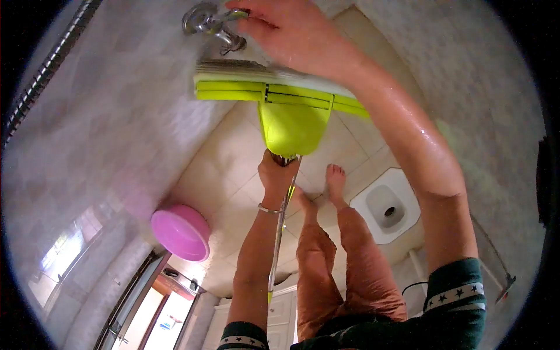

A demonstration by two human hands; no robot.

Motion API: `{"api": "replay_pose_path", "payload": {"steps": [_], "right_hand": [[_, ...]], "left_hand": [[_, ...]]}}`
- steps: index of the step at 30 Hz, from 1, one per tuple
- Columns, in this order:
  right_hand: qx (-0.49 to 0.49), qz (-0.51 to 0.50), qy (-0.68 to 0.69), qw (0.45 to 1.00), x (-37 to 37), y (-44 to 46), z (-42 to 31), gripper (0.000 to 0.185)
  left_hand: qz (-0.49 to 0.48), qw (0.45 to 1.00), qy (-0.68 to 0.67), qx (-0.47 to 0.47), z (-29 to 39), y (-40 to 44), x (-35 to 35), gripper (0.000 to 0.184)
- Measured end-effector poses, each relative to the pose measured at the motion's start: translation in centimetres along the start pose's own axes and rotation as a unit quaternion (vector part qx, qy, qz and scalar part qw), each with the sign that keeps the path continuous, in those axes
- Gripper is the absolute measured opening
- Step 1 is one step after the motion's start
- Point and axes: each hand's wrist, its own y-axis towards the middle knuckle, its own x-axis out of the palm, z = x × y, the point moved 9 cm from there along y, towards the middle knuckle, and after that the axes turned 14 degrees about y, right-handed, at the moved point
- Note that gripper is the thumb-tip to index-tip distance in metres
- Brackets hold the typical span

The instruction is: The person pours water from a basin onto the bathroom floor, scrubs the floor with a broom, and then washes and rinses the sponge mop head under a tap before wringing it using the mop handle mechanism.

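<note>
A sponge mop with a lime-green head [294, 125] is held up with its head raised toward the wall. Just behind the head, my left hand [278, 172] is closed around the metal mop pole [276, 245], which runs down along my forearm. The pale sponge strip [233, 70] lies under a chrome faucet [204, 22], partly blurred. My right hand [289, 35] reaches over the mop head, fingers closed on the faucet handle [234, 15]. Whether water runs from the spout I cannot tell.
A pink basin [181, 232] sits on the tiled floor by the left wall. A squat toilet [386, 205] is set into the floor at right, beside my bare feet [334, 181]. A doorway [157, 309] opens at lower left; a metal hose [49, 67] hangs upper left.
</note>
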Motion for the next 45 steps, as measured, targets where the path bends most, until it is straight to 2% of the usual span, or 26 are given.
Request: {"api": "replay_pose_path", "payload": {"steps": [2,10,16,19,23,25,28,34,41,44,45], "right_hand": [[0.023,-0.003,-0.023,0.999,0.0,-0.1,-0.2,0.016],[-0.049,0.034,-0.113,0.992,0.1,-0.2,-0.8,0.014],[0.009,0.019,-0.1,0.995,-0.2,-0.7,-0.1,0.014],[-0.023,0.011,-0.101,0.995,0.0,-0.3,-0.7,0.014],[0.005,-0.014,-0.136,0.991,-0.2,-0.4,-0.7,0.015],[-0.047,-0.011,-0.139,0.989,-0.2,-0.4,-1.3,0.015],[-0.055,0.022,-0.129,0.99,-0.1,-0.3,-1.2,0.015],[-0.087,0.022,-0.163,0.983,0.1,-1.3,-2.0,0.014],[-0.069,0.018,-0.175,0.982,0.6,-1.3,-1.7,0.014],[-0.025,0.012,-0.166,0.986,0.8,-1.6,-1.2,0.014],[0.021,-0.015,-0.192,0.981,1.5,-1.7,-0.5,0.016]], "left_hand": [[0.004,1.0,0.014,-0.01,0.0,-0.1,0.0,0.03],[0.051,0.996,0.072,-0.001,-0.9,0.4,-0.6,0.031],[0.066,0.993,0.102,0.011,-1.9,1.3,-0.2,0.033],[0.085,0.989,0.122,0.019,-2.2,1.8,-0.3,0.032],[0.093,0.99,0.107,0.024,-2.5,2.0,-0.7,0.032],[0.103,0.987,0.122,0.005,-2.8,2.2,-1.0,0.033],[0.108,0.986,0.122,0.024,-2.6,2.4,-1.0,0.033],[0.148,0.977,0.149,0.038,-2.9,3.0,-0.9,0.031],[0.144,0.976,0.162,0.033,-2.9,3.0,-0.8,0.03],[0.146,0.973,0.175,0.037,-2.9,3.0,-0.8,0.03],[0.144,0.972,0.181,0.035,-3.0,3.0,-0.6,0.03]]}}
